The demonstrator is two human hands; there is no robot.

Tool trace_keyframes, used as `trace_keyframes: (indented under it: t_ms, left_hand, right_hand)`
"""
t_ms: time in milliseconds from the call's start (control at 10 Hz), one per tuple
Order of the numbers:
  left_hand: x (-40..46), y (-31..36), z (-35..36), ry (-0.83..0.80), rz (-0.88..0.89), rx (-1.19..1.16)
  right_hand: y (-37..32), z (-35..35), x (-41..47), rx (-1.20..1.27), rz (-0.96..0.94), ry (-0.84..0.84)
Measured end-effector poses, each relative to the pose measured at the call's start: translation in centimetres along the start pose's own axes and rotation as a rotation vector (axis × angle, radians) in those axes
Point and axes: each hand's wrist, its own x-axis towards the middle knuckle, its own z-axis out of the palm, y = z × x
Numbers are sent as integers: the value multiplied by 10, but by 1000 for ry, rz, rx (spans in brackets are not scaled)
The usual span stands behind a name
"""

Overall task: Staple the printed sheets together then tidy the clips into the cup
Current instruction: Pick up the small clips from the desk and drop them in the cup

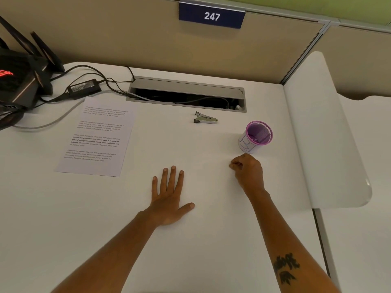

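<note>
The printed sheets [96, 137] lie flat on the white desk at the left, text side up. A small silver stapler [204, 119] sits near the back middle, apart from both hands. A purple mesh cup [257, 135] stands at the right. My right hand [248, 170] rests on the desk just in front of the cup with its fingers curled closed; whether it holds clips is hidden. My left hand [169, 195] lies flat on the desk, palm down, fingers spread, holding nothing. No loose clips show on the desk.
An open cable tray [186, 95] runs along the back. A black router [19, 75], a power brick [84, 88] and cables crowd the back left corner. A white divider panel [325, 132] rises at the right edge. A sign reading 247 [211, 16] hangs on the partition.
</note>
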Motion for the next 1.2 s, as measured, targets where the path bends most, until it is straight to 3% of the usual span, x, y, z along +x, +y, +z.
trace_keyframes:
  t_ms: [500,900,1200]
  left_hand:
    - [0,0,0,14,0,-6]
    - [-1,1,-2,7,-2,-2]
    - [-2,2,-3,-5,-5,5]
  right_hand:
    - [-7,13,3,-181,-36,-26]
    - [-17,17,1,-404,-73,-155]
    - [-12,6,-4,-365,-94,-208]
